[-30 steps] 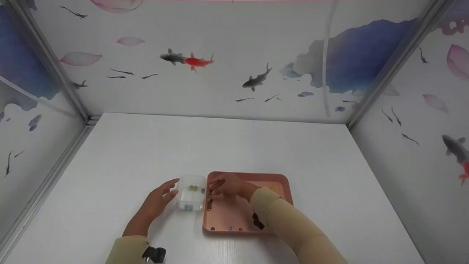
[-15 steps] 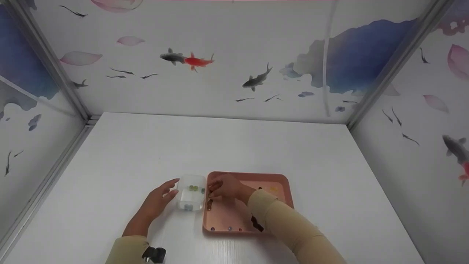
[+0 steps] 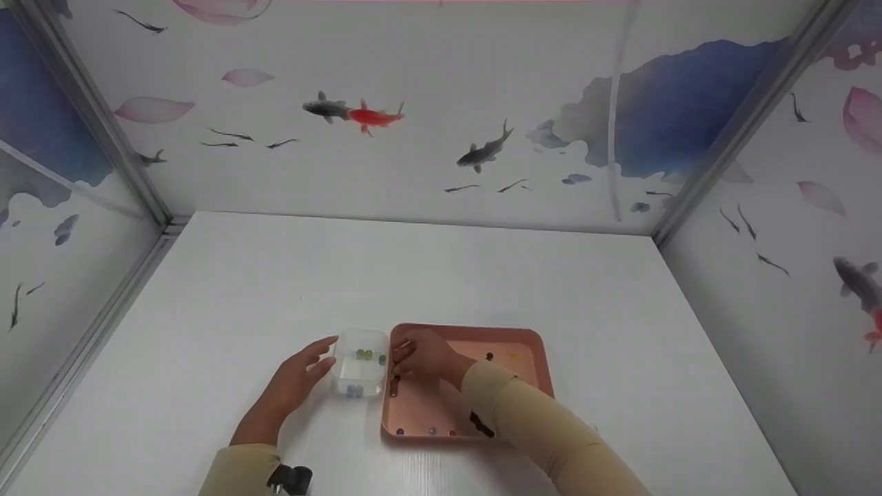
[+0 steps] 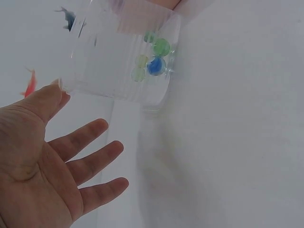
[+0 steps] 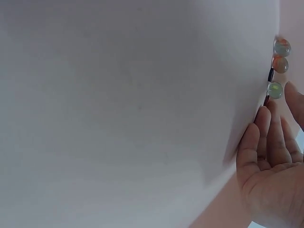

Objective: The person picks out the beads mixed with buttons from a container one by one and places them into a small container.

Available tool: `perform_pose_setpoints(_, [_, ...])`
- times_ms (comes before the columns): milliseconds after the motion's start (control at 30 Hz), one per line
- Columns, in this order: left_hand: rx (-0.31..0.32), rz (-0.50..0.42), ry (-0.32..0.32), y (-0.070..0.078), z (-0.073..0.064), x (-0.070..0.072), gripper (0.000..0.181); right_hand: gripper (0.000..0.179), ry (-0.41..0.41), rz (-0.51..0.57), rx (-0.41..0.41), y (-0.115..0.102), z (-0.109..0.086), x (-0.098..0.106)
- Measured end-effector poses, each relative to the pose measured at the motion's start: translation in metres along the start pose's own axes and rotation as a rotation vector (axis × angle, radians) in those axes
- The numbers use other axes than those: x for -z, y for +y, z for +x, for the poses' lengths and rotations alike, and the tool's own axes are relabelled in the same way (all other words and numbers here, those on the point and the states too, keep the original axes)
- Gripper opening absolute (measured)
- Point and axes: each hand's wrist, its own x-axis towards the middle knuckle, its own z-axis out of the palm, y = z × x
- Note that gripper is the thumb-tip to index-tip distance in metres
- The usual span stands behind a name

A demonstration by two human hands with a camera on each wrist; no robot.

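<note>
A clear plastic box [image 3: 359, 375] holds several glass marbles; in the left wrist view a blue marble [image 4: 156, 66] and a green marble [image 4: 162, 47] show through it. My left hand [image 3: 293, 375] is at the box's left side, fingers spread and thumb at its rim. My right hand [image 3: 427, 355] reaches to the left wall of a pink tray [image 3: 420, 413], where marbles line up. In the right wrist view a pale green marble [image 5: 275, 90] lies by the tips of the thumb and fingers, which stand apart. Two orange-streaked marbles [image 5: 280, 64] are just beyond.
Small marbles [image 3: 433, 431] lie along the tray's near edge. A dark marble [image 3: 489, 356] and yellow pieces [image 3: 515, 356] are at its far right. Box and tray stand side by side on a white table [image 3: 275, 275], with printed panels around it.
My right hand has shifted slightly nearer along the tray's left wall, and its forearm has drawn down, uncovering the dark marble at the far right. The left hand and the box stay put.
</note>
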Motion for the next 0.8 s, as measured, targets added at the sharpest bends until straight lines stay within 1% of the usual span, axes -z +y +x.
perform_pose_setpoints(167, [-0.004, 0.008, 0.003, 0.0006, 0.0001, 0.0000, 0.047, 0.029, 0.013, -0.028, 0.003, -0.0021, -0.0010, -0.0011])
perform_pose_setpoints(433, [-0.001, 0.014, 0.004, 0.0017, -0.0009, 0.0004, 0.047, 0.027, 0.030, -0.135, 0.043, -0.0024, -0.0017, -0.0012])
perform_pose_setpoints(600, [-0.032, -0.008, 0.004, 0.0036, -0.0027, 0.0018, 0.047, 0.027, 0.018, -0.121, 0.078, -0.0007, -0.0024, -0.0008])
perform_pose_setpoints(700, [-0.037, -0.010, 0.003, 0.0043, -0.0032, 0.0022, 0.047, 0.026, 0.008, -0.110, 0.086, -0.0004, -0.0026, -0.0004])
perform_pose_setpoints(733, [-0.034, -0.007, 0.003, 0.0042, -0.0031, 0.0021, 0.047, 0.026, 0.005, -0.101, 0.082, -0.0006, -0.0026, -0.0003])
perform_pose_setpoints(767, [-0.031, -0.004, 0.002, 0.0044, -0.0030, 0.0020, 0.047, 0.022, -0.002, -0.052, 0.067, -0.0007, -0.0024, -0.0001])
perform_pose_setpoints(800, [-0.025, -0.001, 0.001, 0.0043, -0.0031, 0.0020, 0.047, 0.021, -0.007, -0.038, 0.059, -0.0008, -0.0021, 0.0001])
